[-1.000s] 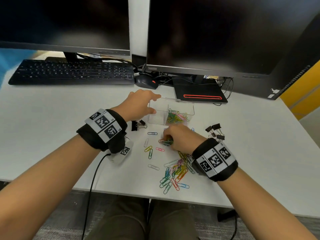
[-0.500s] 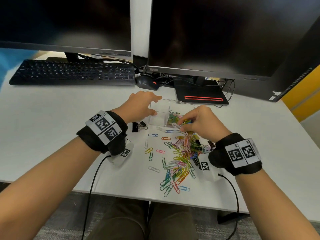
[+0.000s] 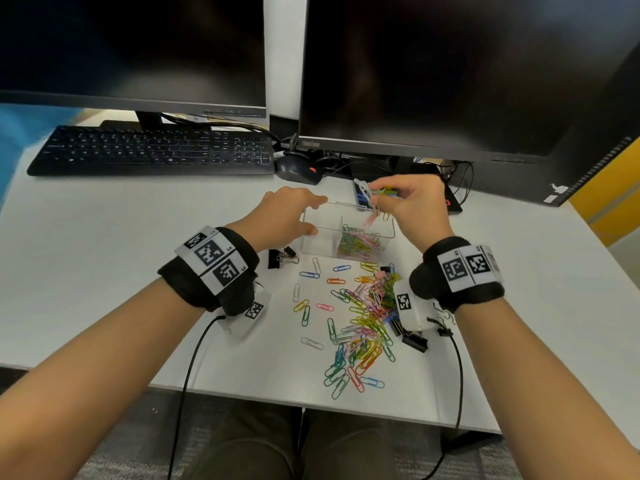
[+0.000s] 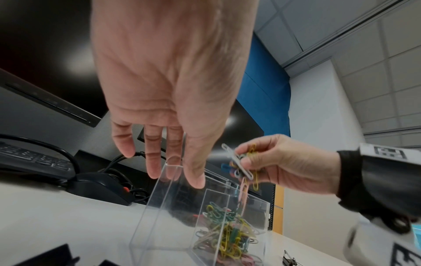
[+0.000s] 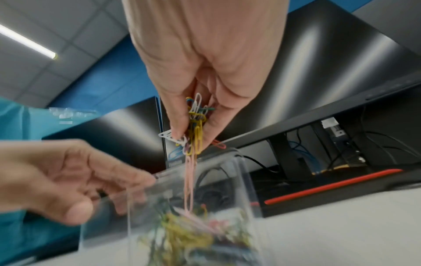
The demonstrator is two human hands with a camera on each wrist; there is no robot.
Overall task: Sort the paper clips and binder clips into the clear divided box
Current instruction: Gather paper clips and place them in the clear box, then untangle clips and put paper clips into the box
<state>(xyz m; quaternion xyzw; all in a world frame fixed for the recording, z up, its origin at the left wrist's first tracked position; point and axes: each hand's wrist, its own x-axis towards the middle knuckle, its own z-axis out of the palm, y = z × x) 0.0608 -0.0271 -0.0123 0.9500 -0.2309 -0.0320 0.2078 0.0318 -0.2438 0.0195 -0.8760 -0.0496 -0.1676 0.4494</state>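
The clear divided box (image 3: 318,244) stands on the white desk. My left hand (image 3: 317,214) grips its left end, thumb on the near wall and fingers over the far rim (image 4: 173,167). My right hand (image 3: 375,195) hovers above the right compartment and pinches a bunch of coloured paper clips (image 5: 196,115). Pink clips dangle from the bunch into the box. The right compartment holds a heap of paper clips (image 3: 356,242); the left one looks empty. More paper clips (image 3: 363,323) lie scattered in front of the box. Black binder clips lie left of the box (image 3: 280,258) and under my right wrist (image 3: 414,341).
A black keyboard (image 3: 156,150) and a mouse (image 3: 298,169) lie behind the box, under two dark monitors. A monitor base with a red stripe (image 5: 330,187) sits just behind the box. Wrist-camera cables hang over the desk's front edge (image 3: 242,389).
My right hand lifted a bunch of paper clips off the desk and carried it up and back to above the box's right compartment. My left hand stayed on the box.
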